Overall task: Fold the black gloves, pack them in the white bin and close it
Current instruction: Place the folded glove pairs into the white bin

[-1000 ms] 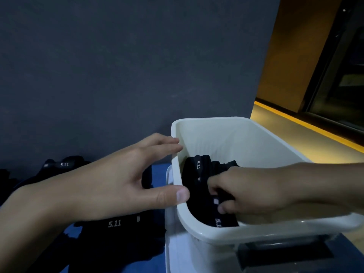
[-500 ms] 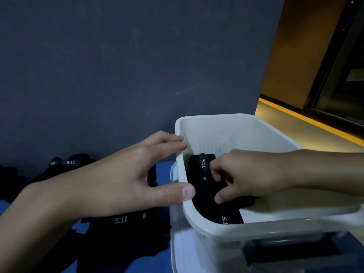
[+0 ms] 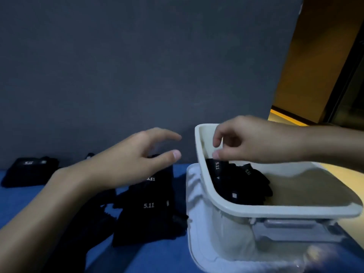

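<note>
left hand hovers, fingers spread; right hand has fingers curled, perhaps holding nothing.

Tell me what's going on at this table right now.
A person is packing black gloves. The packed gloves lie inside the white bin, which has no lid on. The right hand hangs just above them, fingers loosely curled, holding nothing. The left hand hovers open over a glove stack on the blue surface beside the bin; another folded glove lies farther left.
</note>
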A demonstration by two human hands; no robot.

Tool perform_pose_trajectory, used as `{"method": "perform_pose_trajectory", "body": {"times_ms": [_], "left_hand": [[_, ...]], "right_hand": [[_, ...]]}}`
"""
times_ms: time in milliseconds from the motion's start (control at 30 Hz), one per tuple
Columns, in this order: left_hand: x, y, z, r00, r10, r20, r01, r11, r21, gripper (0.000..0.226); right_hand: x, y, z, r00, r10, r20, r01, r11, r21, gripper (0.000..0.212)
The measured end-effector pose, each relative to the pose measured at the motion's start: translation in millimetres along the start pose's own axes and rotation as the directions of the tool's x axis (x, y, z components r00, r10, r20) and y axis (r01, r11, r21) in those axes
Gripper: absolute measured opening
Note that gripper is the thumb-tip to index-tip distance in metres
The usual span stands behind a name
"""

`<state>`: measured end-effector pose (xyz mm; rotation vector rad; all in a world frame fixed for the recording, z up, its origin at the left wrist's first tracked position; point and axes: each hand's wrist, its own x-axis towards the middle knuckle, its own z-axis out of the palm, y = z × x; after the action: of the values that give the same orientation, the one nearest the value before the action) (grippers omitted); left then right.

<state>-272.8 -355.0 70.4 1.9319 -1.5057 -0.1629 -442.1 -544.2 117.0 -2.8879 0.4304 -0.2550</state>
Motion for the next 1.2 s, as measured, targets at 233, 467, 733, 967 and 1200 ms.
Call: {"method": "perform_pose_trajectory", "body": {"times_ms": [233, 467, 733, 967, 1200], "left_hand": [[-52, -37, -30, 0.978, -0.183, -0.097, 0.198, 0.966, 0.168, 0.034], [-115, -56, -50, 0.96, -0.223, -0.166, 0.262, 0.926, 0.272, 0.021], [-177, -87, -50, 0.929, -0.356, -0.098, 0.369, 0.88, 0.3, 0.023], [-198, -119, -43, 0.844, -0.514, -0.152, 0.529, 0.844, 0.09, 0.037], [-199, -128, -33, 0.816, -0.567, -0.114, 0.574, 0.818, 0.035, 0.045]], "right_hand": [[7, -81, -5, 0.985, -0.157, -0.067, 0.16, 0.986, 0.037, 0.01], [2, -162, 48, 0.97, -0.239, 0.053, 0.235, 0.969, 0.072, 0.008], [8, -193, 155, 0.981, -0.143, 0.128, 0.103, 0.957, 0.273, 0.036], [-2, -206, 219, 0.989, -0.108, 0.101, 0.06, 0.918, 0.393, 0.046], [-7, -207, 231, 0.995, -0.095, 0.015, 0.079, 0.898, 0.434, 0.043]]}}
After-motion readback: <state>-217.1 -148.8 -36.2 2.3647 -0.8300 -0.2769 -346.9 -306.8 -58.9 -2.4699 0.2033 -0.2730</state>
